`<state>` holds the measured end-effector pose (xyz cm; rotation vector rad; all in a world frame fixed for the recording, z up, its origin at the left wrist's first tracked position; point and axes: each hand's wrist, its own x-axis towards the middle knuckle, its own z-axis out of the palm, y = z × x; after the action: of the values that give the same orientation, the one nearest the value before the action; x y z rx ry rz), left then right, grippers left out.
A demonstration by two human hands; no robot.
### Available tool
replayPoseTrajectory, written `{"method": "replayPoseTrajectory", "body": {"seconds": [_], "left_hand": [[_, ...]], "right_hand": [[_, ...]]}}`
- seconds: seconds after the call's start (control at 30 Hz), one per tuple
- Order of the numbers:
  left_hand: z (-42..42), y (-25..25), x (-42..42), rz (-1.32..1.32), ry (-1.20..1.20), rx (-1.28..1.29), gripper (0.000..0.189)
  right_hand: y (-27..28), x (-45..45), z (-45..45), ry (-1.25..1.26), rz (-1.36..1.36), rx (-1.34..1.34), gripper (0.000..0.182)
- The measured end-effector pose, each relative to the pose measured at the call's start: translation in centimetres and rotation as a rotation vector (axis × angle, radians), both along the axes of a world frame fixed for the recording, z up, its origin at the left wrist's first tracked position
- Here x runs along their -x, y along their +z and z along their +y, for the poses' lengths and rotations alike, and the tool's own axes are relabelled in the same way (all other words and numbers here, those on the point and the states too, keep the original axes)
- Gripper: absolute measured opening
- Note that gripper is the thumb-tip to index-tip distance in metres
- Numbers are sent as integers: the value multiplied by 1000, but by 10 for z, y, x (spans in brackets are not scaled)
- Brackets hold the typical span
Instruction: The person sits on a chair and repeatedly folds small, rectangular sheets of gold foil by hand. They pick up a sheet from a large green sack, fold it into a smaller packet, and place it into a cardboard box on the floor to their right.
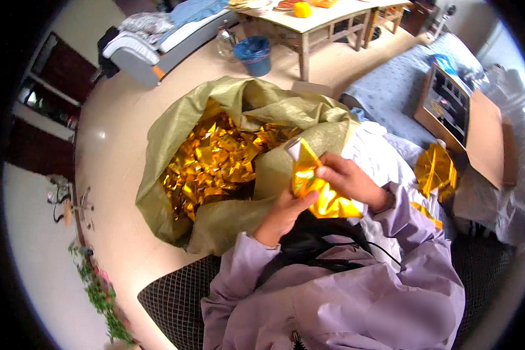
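Both my hands grip a piece of shiny gold foil paper [332, 201], partly folded, with a white patch showing at its upper corner. My left hand [286, 212] holds it from the near left side, thumb on top. Over its right edge, my right hand [350, 177] pinches the foil between thumb and fingers. Just beyond and to the left, a large olive woven sack [170, 124] gapes wide, its rim rolled down. Inside the sack lies a heap of folded gold foil pieces [218, 157]. White cloth or plastic [376, 146] lies beside my right forearm.
To the right, gold foil sheets [435, 168] lie near an open cardboard box [485, 135] on a covered sofa [389, 83]. A blue bin [253, 57] stands before a wooden table [304, 57]. A bed [170, 52] is at the far left, and a leafy plant [98, 293] lines the wall.
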<state>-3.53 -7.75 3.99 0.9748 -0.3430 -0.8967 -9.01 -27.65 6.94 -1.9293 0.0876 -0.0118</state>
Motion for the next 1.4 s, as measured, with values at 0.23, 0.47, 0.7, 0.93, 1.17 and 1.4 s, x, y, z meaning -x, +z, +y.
{"method": "replayPoseTrajectory", "body": {"seconds": [0.23,0.47,0.7,0.93,1.17,1.4], "left_hand": [[9,-2,0,-120,382,-206,29],[8,-9,0,-342,341,-358,23],[14,-24,-20,-437,479,-430,22],[36,-2,-37,-1022,464,-811,30],[40,3,-37,-1061,179,-638,24],[39,-26,-40,25,482,-3,45]], "right_hand": [[-2,-32,38,-103,-541,342,29],[-18,-38,40,-50,-572,343,19],[-25,-35,49,-130,-532,133,6],[7,-28,46,-69,-358,-932,13],[-15,-26,8,-225,-287,-1003,29],[-40,-7,0,22,-205,-665,21]]}}
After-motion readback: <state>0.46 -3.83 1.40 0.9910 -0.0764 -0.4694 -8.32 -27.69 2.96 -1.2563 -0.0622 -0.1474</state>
